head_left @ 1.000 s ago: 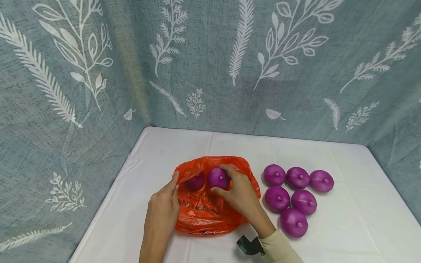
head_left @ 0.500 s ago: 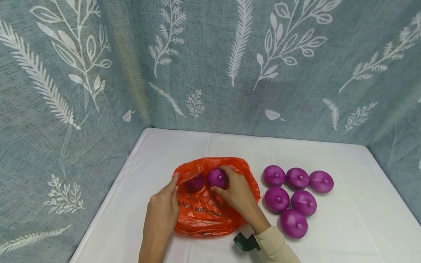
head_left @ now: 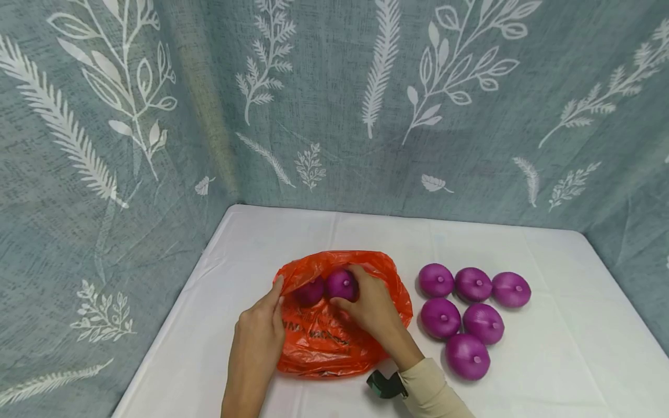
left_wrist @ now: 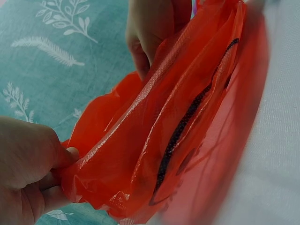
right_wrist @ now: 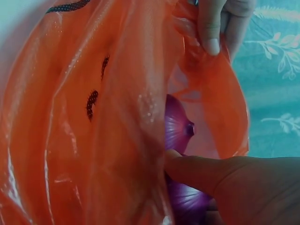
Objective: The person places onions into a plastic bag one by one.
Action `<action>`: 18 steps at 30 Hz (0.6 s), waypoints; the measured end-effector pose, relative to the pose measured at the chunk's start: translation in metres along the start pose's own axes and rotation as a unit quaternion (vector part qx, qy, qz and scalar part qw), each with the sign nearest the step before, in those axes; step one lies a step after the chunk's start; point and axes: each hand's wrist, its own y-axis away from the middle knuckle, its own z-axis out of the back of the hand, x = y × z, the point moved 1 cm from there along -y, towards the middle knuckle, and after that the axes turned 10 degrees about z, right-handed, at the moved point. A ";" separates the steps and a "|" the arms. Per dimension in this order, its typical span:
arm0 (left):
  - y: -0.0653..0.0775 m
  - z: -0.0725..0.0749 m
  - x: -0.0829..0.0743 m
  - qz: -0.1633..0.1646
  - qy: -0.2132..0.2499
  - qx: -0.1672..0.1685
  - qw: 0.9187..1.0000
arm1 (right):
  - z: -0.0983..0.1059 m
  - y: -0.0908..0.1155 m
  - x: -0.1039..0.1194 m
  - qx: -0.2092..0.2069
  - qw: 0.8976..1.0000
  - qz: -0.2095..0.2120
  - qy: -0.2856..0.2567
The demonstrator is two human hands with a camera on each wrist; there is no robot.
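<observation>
Two hands work at a red plastic bag [head_left: 334,363], seen from the head view. The left hand [head_left: 257,334], its thumb and fingers nipped close together, pinches the bag's rim at about ten o'clock. The right hand [head_left: 373,302] reaches in from four o'clock, its thumb and fingers curved apart by an onion's width, gripping a purple onion [head_left: 341,283] inside the mouth. A second onion [head_left: 310,292] sits in the bag just beside it, at nine o'clock. Black print [head_left: 316,334] crosses the bag below them. A dark curved piece [head_left: 385,385] juts beside the beige sleeve [head_left: 434,388], at five o'clock. Six loose onions [head_left: 483,323] cluster at three o'clock on the white table [head_left: 261,232]: three, then two, then one at the cluster's six o'clock. A leaf-patterned curtain [head_left: 334,145] hangs at twelve.
</observation>
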 end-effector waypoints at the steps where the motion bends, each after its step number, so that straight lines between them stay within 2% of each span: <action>1: 0.000 0.000 0.000 -0.001 0.000 0.001 1.000 | 0.000 0.000 0.000 0.000 1.000 -0.001 0.000; 18: 0.002 0.001 0.000 0.002 -0.004 0.008 1.000 | 0.001 0.003 0.003 0.008 1.000 -0.011 0.003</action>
